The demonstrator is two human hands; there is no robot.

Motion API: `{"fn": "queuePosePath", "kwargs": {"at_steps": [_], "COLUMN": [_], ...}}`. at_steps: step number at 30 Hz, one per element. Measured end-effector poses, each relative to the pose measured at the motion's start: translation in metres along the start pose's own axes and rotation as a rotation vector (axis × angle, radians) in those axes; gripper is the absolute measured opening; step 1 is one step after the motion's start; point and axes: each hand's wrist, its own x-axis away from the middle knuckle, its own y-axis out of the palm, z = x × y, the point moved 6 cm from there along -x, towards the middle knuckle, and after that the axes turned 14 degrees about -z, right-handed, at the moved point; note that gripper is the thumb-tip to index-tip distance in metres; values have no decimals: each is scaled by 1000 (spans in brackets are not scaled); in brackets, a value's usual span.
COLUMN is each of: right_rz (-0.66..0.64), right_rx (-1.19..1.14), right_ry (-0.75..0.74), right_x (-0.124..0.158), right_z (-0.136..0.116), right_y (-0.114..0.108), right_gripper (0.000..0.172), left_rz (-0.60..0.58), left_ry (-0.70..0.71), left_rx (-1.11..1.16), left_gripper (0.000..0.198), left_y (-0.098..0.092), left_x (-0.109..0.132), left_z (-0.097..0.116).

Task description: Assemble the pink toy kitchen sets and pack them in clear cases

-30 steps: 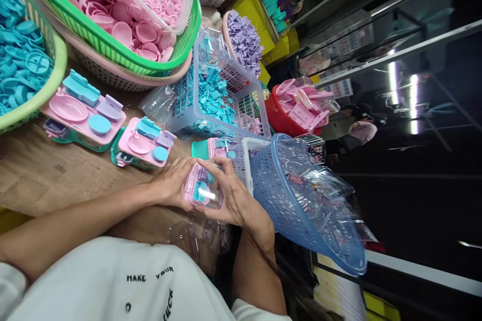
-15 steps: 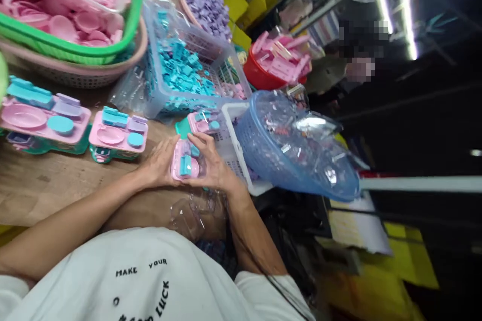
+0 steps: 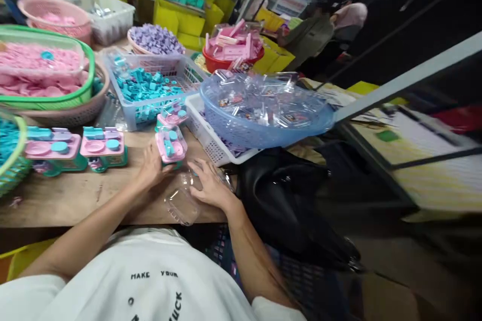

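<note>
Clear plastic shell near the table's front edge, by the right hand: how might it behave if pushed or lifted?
The clear plastic shell is probably light: its see-through walls look thin. Its molded, rounded form suggests it is stiff rather than floppy. Its glossy surface may slide easily on the wooden table.

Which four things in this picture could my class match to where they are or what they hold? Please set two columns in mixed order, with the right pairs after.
Column 1
1. Left hand
2. Right hand
3. Red bowl
4. Blue basket

Column 2
A. Heaped with clear plastic pieces
B. Holding a pink-topped toy
C. Filled mostly with pink pieces
D. By a clear plastic cover lying on the table

Right pairs: 1-B, 2-D, 3-C, 4-A
</note>
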Motion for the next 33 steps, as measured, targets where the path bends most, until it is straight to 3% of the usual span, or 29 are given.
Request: {"fn": "queuePosePath", "kwargs": {"at_steps": [4,8,11,13,15,17,19,22,24,27,29,33], "right_rz": [166,60,65,83,44,-21,-86,-212,-281,-323,-269,27], "right_rx": [-1,-37,-35,-63,-96,-108,-85,-30,-41,-180,-321,-354], "right_ry": [-10,-175,-126,-97,-106,-141,-207,-324,-363,-417,-505,-531], "right_x": [24,55,55,47,37,28,21,13,10,16,23,14], "right_z": [-25,-44,-55,-65,-76,-85,-90,-93,-89,-83,-88,-117], "right_y": [-5,32,61,69,69,61,51,45,44,30,7,-50], "right_gripper": [57,85,98,101,106,113,116,114,110,111,115,105], "left_rz": [-63,29,89,-1,-128,-189,-181,-140,-108,-137,-224,-326], "left_ry": [49,183,39,-100,-217,-302,-365,-424,-386,-195,-91,12], "left_rx": [-81,-350,-562,-646,-708,-762,-777,-612,-422,-130,57,382], "left_gripper": [79,49,74,94,99,95,94,99,103,116,128,135], "left_y": [-29,-102,-158,-173,-172,-162,-151,-141,-140,-135,-123,-85], "left_x": [34,64,68,63,59,59,63,78,90,103,105,94], "left_z": [12,25,6,-12,-21,-15,1,17,15,-8,-29,-49]}}
